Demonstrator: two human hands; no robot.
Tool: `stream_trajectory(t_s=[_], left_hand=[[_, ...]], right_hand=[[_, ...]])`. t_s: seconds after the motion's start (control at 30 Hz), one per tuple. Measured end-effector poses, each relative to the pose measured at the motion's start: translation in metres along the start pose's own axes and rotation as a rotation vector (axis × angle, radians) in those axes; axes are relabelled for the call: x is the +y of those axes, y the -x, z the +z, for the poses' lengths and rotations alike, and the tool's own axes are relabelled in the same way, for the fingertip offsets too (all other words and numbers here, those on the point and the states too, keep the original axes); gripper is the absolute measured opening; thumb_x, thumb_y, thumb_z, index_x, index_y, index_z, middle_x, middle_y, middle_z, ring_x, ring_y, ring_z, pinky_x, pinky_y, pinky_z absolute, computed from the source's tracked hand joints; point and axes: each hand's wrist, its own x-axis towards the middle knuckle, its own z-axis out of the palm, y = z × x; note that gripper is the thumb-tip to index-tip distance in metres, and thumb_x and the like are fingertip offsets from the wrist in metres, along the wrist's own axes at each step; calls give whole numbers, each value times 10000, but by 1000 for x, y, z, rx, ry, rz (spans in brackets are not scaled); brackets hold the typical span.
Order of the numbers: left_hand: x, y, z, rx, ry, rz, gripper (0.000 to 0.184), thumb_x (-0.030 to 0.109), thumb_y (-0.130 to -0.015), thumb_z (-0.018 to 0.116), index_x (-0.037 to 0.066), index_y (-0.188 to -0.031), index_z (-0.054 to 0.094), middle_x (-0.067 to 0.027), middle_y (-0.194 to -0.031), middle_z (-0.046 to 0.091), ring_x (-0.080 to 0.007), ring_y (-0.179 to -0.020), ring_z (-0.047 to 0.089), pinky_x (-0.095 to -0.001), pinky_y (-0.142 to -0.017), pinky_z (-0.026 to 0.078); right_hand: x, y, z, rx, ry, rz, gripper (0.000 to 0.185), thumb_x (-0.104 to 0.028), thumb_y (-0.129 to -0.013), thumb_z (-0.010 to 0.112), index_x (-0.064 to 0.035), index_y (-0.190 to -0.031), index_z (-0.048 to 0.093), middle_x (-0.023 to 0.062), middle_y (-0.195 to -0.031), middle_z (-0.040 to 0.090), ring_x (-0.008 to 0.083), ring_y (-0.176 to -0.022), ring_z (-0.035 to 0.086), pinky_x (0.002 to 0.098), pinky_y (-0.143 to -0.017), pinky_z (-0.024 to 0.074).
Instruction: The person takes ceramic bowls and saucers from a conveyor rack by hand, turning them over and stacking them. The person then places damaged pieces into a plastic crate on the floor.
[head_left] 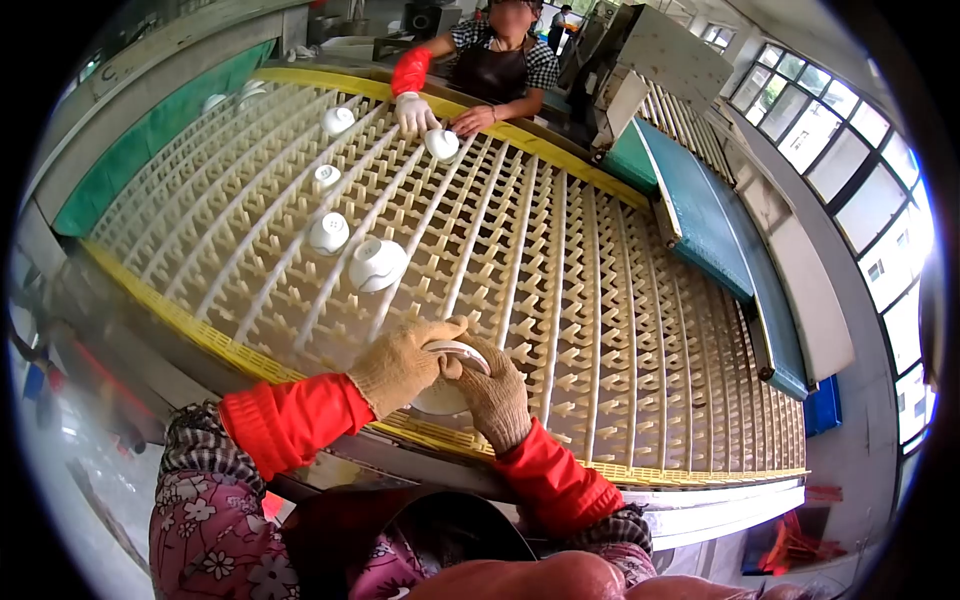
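Both my hands wear tan knit gloves, with red sleeves at the wrists. Between them is a white bowl, held over the near edge of a cream pegged conveyor. My left hand closes on its left side, and my right hand wraps its right side. The gloves cover much of the bowl. Just beyond my hands, a larger white bowl rests on the pegs. A smaller white bowl sits behind it, and a small white cup lies farther off.
Across the conveyor stands a person, whose gloved hand is at a white bowl. Another bowl sits to its left. Yellow strips edge the conveyor. A blue-green belt runs along the right; a green panel stands left.
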Motion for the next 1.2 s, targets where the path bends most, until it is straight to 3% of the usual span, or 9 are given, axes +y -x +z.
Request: stream_trajectory(t_s=[0.13,0.23,0.3,0.57,0.87,0.93,1.0,1.07,1.2], left_hand=[[-11,-3,11,63,123,58,541,-107,-973,538,25,-1470,705,-135,-1322,785,-121,-1051,742,-284,-968,601],[-2,-4,10,51,232,-11,407,64,-986,765,27,-1391,767,-194,-1424,757,-277,-1252,756,-352,-1092,592],[12,-3,6,87,106,-14,394,58,-986,752,31,-1378,775,-191,-1425,758,-280,-1244,762,-350,-1080,598],[13,6,6,122,-126,-56,388,53,-1015,698,72,-1395,774,-124,-1349,801,-231,-1220,765,-352,-1058,600],[-13,3,5,138,-191,104,454,-24,-974,671,95,-1399,776,-157,-1395,781,-271,-1258,758,-366,-1096,603],[-13,7,5,98,-224,104,518,-133,-977,540,43,-1412,760,-173,-1435,762,-266,-1333,713,-368,-1185,543],[-29,1,0,67,-261,186,525,-123,-976,515,42,-1413,754,-168,-1450,753,-267,-1341,703,-380,-1197,532],[-50,-3,-13,119,-287,286,516,-103,-974,509,47,-1403,754,-153,-1448,753,-273,-1333,701,-396,-1189,531],[-99,-33,-60,134,-700,442,503,-100,-991,541,38,-1429,745,-129,-1453,761,-237,-1316,719,-361,-1159,543]], right_hand=[[-6,7,0,-7,-17,-116,486,-365,-976,846,-64,-1345,746,125,-1149,803,227,-1006,780,359,-837,626],[-3,5,-1,-5,59,-197,411,-182,-962,802,-105,-1360,737,139,-1272,765,299,-1090,767,394,-887,636],[-14,2,6,52,-218,117,316,-124,-1006,755,-102,-1320,750,134,-1213,798,294,-1071,788,391,-894,625],[10,-2,11,-12,249,-232,438,-492,-1109,639,-143,-1346,759,84,-951,803,254,-795,762,437,-720,598],[-13,-4,10,-64,279,-239,225,-95,-914,739,-85,-1131,796,141,-1059,800,308,-942,777,423,-846,617],[-24,-3,8,-124,294,-113,254,-112,-942,741,-89,-1189,796,163,-1088,813,332,-955,782,436,-848,614],[3,-12,14,-8,338,-539,340,-133,-933,758,-90,-1270,786,185,-1126,813,352,-1010,787,439,-870,612],[-19,-4,7,-45,133,-212,417,-191,-937,762,-79,-1338,764,210,-1150,808,383,-1049,785,455,-896,616],[-34,5,-10,223,392,-397,482,-301,-970,730,-77,-1397,741,233,-1163,803,381,-1089,788,494,-945,622]])
